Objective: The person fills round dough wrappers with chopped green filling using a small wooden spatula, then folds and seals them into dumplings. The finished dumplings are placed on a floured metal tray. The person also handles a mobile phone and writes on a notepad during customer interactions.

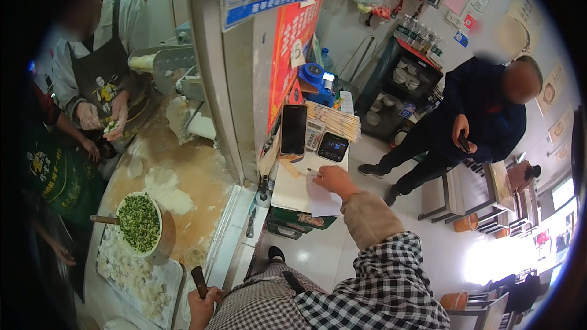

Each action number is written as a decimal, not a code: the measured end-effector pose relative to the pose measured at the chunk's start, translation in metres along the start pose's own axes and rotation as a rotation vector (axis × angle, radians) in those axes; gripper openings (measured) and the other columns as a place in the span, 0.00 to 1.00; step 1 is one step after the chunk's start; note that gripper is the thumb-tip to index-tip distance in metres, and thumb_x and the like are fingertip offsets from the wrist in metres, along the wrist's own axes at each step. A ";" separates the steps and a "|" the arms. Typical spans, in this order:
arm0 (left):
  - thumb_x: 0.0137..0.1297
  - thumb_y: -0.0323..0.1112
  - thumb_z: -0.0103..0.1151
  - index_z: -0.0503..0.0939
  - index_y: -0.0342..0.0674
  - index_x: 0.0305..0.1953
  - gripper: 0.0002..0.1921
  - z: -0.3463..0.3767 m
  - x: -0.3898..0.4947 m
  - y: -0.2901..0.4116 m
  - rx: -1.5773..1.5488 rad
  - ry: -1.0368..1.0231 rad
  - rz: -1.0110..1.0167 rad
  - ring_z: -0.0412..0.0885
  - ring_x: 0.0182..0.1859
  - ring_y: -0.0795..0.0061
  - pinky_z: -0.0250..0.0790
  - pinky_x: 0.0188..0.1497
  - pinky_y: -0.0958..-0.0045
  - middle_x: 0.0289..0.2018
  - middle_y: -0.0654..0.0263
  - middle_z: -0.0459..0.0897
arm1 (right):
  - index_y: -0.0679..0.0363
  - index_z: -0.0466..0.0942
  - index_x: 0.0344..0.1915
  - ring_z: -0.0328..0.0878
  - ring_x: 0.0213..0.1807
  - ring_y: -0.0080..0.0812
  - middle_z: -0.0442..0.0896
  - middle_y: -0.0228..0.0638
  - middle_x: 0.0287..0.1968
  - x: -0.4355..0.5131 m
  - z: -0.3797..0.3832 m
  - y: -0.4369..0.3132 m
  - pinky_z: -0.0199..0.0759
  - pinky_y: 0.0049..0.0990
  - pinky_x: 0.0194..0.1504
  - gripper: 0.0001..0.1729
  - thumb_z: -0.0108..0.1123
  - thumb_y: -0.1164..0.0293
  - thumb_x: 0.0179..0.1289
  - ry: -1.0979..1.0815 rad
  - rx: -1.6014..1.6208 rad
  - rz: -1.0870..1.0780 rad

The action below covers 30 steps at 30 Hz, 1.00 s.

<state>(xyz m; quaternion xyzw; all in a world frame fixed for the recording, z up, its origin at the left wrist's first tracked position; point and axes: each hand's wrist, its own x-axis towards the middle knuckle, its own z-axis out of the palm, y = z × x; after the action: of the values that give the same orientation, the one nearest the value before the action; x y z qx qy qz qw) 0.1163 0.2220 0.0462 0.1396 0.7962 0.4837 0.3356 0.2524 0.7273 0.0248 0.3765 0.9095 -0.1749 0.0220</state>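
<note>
My left hand point(205, 305), low in the picture, grips a dark brown wooden handle point(199, 280); what it belongs to is hidden. Beside it lies a metal tray point(179, 279) of floured dumplings point(133, 279). Behind stands a bowl point(160, 231) heaped with chopped green filling point(139, 222), a wooden handle point(103, 220) sticking out of it. My right hand point(337, 181) reaches over the white counter point(291, 190), its fingertips pinching the top of a white paper slip point(325, 199). A small dark-tipped object shows at the fingers. Close by are a smartphone point(293, 129), a calculator point(314, 134) and a digital clock point(333, 146).
A metal post point(215, 78) divides the floured work table point(197, 165) from the counter. Across the table, an aproned person point(110, 59) handles filling; another in a green apron point(64, 174) stands nearby. At right, a person in dark clothes point(481, 101) stands near a dish cabinet point(399, 87) and tables point(497, 188).
</note>
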 end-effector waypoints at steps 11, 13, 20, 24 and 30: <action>0.70 0.38 0.53 0.78 0.25 0.24 0.21 -0.006 -0.003 -0.020 -0.025 0.148 -0.096 0.83 0.28 0.62 0.75 0.41 0.58 0.21 0.54 0.82 | 0.57 0.81 0.37 0.79 0.42 0.46 0.82 0.41 0.37 -0.055 0.052 -0.073 0.74 0.39 0.46 0.10 0.58 0.64 0.62 0.237 0.252 -0.317; 0.69 0.36 0.55 0.80 0.32 0.31 0.13 -0.014 -0.009 -0.017 -0.028 -0.029 -0.121 0.79 0.32 0.67 0.70 0.43 0.66 0.28 0.59 0.82 | 0.56 0.81 0.34 0.79 0.40 0.44 0.82 0.38 0.35 -0.080 0.072 -0.093 0.74 0.39 0.43 0.09 0.59 0.64 0.61 0.206 0.308 -0.360; 0.67 0.44 0.56 0.83 0.36 0.34 0.16 -0.020 -0.006 -0.020 0.000 -0.019 -0.049 0.80 0.43 0.64 0.68 0.52 0.64 0.37 0.56 0.85 | 0.59 0.78 0.26 0.78 0.34 0.49 0.81 0.41 0.28 -0.141 0.105 -0.179 0.70 0.42 0.34 0.15 0.60 0.60 0.63 -0.013 0.363 -0.457; 0.68 0.37 0.53 0.81 0.26 0.31 0.16 -0.017 0.006 -0.025 -0.077 0.067 0.040 0.83 0.28 0.66 0.74 0.37 0.64 0.23 0.56 0.84 | 0.63 0.79 0.34 0.77 0.42 0.50 0.81 0.47 0.37 -0.151 0.110 -0.248 0.71 0.41 0.44 0.16 0.58 0.60 0.65 -0.331 0.592 -0.776; 0.64 0.34 0.59 0.80 0.32 0.42 0.11 -0.022 0.025 -0.034 0.162 -0.011 0.620 0.84 0.40 0.67 0.74 0.42 0.70 0.38 0.57 0.86 | 0.65 0.76 0.50 0.75 0.51 0.48 0.80 0.48 0.47 -0.168 0.133 -0.325 0.67 0.38 0.56 0.19 0.52 0.62 0.68 -0.546 0.778 -0.860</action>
<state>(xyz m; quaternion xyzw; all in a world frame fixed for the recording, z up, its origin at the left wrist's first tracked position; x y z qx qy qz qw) 0.0863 0.2039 0.0139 0.4044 0.7498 0.4972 0.1645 0.1351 0.3561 0.0265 -0.0997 0.8109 -0.5751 0.0425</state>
